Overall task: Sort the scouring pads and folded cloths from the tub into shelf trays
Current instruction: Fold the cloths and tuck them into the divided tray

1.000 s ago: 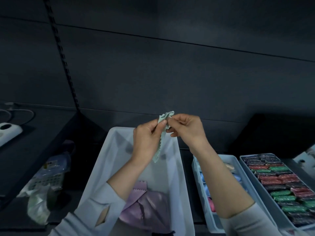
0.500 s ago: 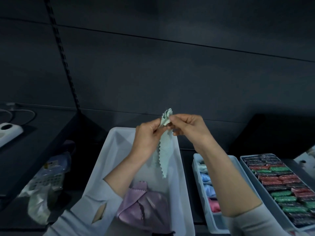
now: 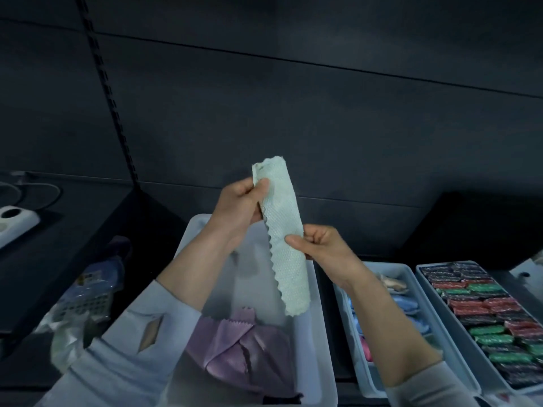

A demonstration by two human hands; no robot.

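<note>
since the earlier frames the pale green cloth has gone from a scrunched strip pinched between both hands at one spot to a long, flat folded band, and the right hand has dropped from beside the left to a point lower along its length.

to do this step well, it looks best to keep the band taut between the two grips so the zigzag edge stays lined up, then fold the hanging lower end up toward the top before carrying it right to the cloth tray, where blue and pink folded cloths already sit. letting go of either end early would likely let the fold fall open.

left hand pinches the cloth near its top, thumb on the front face and fingers curled behind. the right hand pinches the cloth's right edge about halfway down, fingers curled in. both are grasping, neither released.

the cloth hangs in the air above the tub, where purple cloths remain. the scouring pad tray sits furthest right, packed with red, green and dark pads.
</note>
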